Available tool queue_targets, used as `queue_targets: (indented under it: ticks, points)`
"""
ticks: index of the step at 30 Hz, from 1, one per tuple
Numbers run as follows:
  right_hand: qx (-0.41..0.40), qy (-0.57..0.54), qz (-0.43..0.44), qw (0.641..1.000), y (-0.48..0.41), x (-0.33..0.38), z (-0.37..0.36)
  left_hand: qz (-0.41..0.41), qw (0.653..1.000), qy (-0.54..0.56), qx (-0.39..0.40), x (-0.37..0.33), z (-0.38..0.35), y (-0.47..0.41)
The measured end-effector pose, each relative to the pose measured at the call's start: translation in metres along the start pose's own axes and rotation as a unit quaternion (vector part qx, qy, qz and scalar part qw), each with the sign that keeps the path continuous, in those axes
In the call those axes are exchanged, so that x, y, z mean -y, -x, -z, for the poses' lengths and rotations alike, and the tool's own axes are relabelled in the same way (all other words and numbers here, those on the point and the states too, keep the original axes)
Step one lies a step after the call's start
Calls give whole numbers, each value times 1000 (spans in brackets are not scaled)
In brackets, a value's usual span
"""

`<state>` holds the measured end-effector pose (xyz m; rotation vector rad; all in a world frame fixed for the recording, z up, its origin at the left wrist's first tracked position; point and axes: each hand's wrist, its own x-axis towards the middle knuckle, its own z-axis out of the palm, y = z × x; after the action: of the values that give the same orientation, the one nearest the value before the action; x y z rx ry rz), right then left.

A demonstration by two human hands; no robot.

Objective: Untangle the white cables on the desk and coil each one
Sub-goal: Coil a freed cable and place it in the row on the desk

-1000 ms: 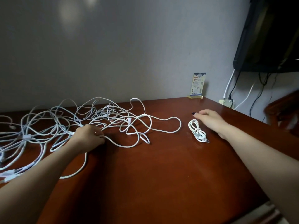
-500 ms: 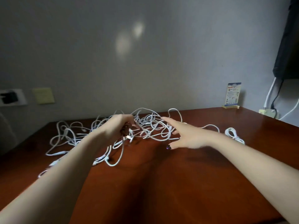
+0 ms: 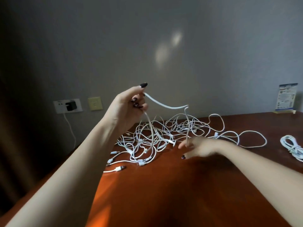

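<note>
We are holding one thin white cable above the looping white tangle on the worktop, left hand gripping it high, right hand pinching it lower down.

Bare wood across the desk from 4 to 7 o'clock gives a hand open passage, while the tangle of white cables fills 11 to 1 o'clock, a lifted strand arches above it between the left hand and the right hand, and a coiled cable sits at 3 o'clock.
</note>
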<state>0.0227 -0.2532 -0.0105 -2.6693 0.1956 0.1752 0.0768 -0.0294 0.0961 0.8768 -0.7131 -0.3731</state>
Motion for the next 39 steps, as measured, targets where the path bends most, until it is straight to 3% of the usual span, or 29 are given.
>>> queue_targets:
  ticks: [3,6,10,14,16,19,21,26,29,31,35,37,39]
  points:
    - [-9,51,22,998,6,8,5,-55,998,-43,9,-6,0,-7]
    - [-107,-3,48,993,17,13,35,-100,980,-172,-4,-4,7,-14]
    - [-192,-146,122,963,38,32,87,-82,889,-451,12,19,10,-13]
    - [-194,-97,194,957,62,58,118,-27,830,-552,69,67,1,-15]
    - [-184,-101,230,950,71,71,123,-25,835,-541,91,90,-8,-16]
    - [-139,-109,271,946,84,87,124,-34,889,-445,101,110,-27,-18]
    - [-91,-119,288,946,94,92,122,-43,902,-417,100,115,-39,-20]
    - [-30,-95,303,948,120,90,121,-74,872,-479,71,106,-38,-26]
    - [-25,-112,305,945,129,83,120,-106,833,-538,75,92,-33,-27]
    - [-61,-154,296,941,131,78,117,-121,829,-543,61,80,-30,-27]
    - [-216,-147,217,941,110,52,110,-145,819,-553,53,52,-20,-19]
    - [-208,-121,165,956,93,32,100,-158,803,-571,60,40,-15,-14]
    - [-152,-74,108,980,78,11,85,-165,793,-583,63,31,-8,-10]
